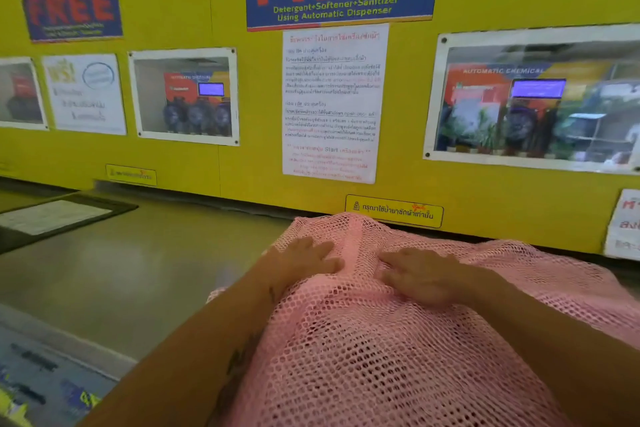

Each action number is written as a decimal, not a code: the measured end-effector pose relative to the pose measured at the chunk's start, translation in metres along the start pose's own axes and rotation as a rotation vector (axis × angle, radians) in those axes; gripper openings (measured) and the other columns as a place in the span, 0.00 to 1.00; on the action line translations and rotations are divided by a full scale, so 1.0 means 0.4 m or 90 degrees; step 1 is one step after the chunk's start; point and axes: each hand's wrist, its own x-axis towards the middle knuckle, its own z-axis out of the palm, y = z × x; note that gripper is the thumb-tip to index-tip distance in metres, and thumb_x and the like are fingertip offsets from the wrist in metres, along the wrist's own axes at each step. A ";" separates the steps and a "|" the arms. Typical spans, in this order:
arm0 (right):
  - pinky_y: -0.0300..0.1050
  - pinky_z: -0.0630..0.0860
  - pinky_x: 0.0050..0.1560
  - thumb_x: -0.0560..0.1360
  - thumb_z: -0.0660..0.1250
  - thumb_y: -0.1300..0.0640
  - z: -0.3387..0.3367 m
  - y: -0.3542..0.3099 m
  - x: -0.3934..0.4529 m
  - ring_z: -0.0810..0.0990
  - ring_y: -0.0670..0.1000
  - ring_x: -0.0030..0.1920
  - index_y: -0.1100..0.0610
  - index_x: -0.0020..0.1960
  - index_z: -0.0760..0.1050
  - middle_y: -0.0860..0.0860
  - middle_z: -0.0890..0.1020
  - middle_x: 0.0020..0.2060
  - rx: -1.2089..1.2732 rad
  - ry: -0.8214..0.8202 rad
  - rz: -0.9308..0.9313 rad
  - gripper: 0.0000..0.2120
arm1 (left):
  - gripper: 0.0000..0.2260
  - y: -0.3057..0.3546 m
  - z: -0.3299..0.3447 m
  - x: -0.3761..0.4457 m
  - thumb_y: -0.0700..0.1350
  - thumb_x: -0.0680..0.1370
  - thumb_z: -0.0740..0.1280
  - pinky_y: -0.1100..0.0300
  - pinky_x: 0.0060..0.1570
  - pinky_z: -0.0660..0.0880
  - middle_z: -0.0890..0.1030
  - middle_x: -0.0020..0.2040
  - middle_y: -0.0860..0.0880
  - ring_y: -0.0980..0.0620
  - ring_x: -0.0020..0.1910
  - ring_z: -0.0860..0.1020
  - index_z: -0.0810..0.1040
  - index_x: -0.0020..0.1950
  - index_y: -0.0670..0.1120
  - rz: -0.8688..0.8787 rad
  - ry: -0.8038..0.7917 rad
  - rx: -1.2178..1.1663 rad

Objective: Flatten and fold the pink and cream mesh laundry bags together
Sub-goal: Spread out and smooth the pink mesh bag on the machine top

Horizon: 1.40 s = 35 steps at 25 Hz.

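A pink mesh laundry bag (pixel 363 340) lies spread over the top of a grey-green machine surface, its far edge bunched up against the yellow wall. My left hand (pixel 308 258) rests flat on the bag's left part, fingers apart. My right hand (pixel 419 276) lies flat on the mesh just to the right of it, fingers spread and pointing left. Both palms press on the fabric and hold nothing. No cream bag can be made out; it may lie under the pink one.
The grey-green machine top (pixel 138 270) stretches to the left. A framed notice (pixel 52 217) lies on it at the far left. A yellow wall (pixel 242 166) with posters and windows stands right behind. A control panel (pixel 41 374) sits at the lower left.
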 end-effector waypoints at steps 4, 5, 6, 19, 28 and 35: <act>0.72 0.41 0.72 0.75 0.43 0.28 0.001 0.040 -0.014 0.49 0.56 0.80 0.40 0.78 0.48 0.50 0.50 0.81 -0.034 0.064 0.037 0.35 | 0.42 -0.113 -0.025 0.026 0.77 0.64 0.38 0.35 0.73 0.48 0.51 0.81 0.48 0.42 0.79 0.50 0.51 0.76 0.64 -0.066 0.014 0.021; 0.72 0.40 0.72 0.75 0.42 0.27 0.010 0.062 -0.022 0.47 0.57 0.80 0.39 0.79 0.47 0.51 0.49 0.81 -0.042 0.065 0.055 0.35 | 0.38 -0.147 -0.031 0.026 0.75 0.68 0.39 0.36 0.74 0.48 0.52 0.81 0.48 0.42 0.78 0.52 0.52 0.77 0.64 -0.085 0.029 0.032; 0.73 0.41 0.72 0.73 0.41 0.26 0.019 0.082 -0.034 0.47 0.57 0.80 0.39 0.78 0.46 0.51 0.48 0.81 -0.033 0.046 0.076 0.37 | 0.34 -0.171 -0.038 0.017 0.72 0.72 0.41 0.37 0.74 0.48 0.54 0.80 0.48 0.42 0.78 0.53 0.53 0.77 0.63 -0.100 0.045 0.039; 0.71 0.42 0.74 0.61 0.37 0.18 0.027 0.011 -0.030 0.37 0.61 0.79 0.37 0.77 0.35 0.52 0.39 0.80 0.023 -0.078 0.046 0.49 | 0.21 -0.078 -0.105 -0.008 0.38 0.76 0.61 0.61 0.33 0.71 0.75 0.58 0.45 0.51 0.35 0.75 0.71 0.69 0.49 -0.029 0.242 -0.411; 0.73 0.45 0.73 0.57 0.37 0.16 0.032 0.017 -0.024 0.39 0.60 0.79 0.34 0.76 0.37 0.50 0.41 0.80 0.024 -0.062 0.056 0.51 | 0.15 -0.094 -0.124 0.075 0.37 0.79 0.60 0.57 0.45 0.78 0.80 0.57 0.43 0.54 0.34 0.74 0.77 0.65 0.40 -0.133 0.203 -0.529; 0.67 0.51 0.75 0.67 0.47 0.21 0.008 0.010 -0.028 0.46 0.60 0.79 0.41 0.79 0.44 0.54 0.47 0.81 0.038 -0.062 0.053 0.46 | 0.26 -0.118 -0.113 0.078 0.43 0.75 0.63 0.49 0.65 0.71 0.65 0.75 0.43 0.42 0.69 0.69 0.66 0.74 0.44 -0.048 0.220 -0.093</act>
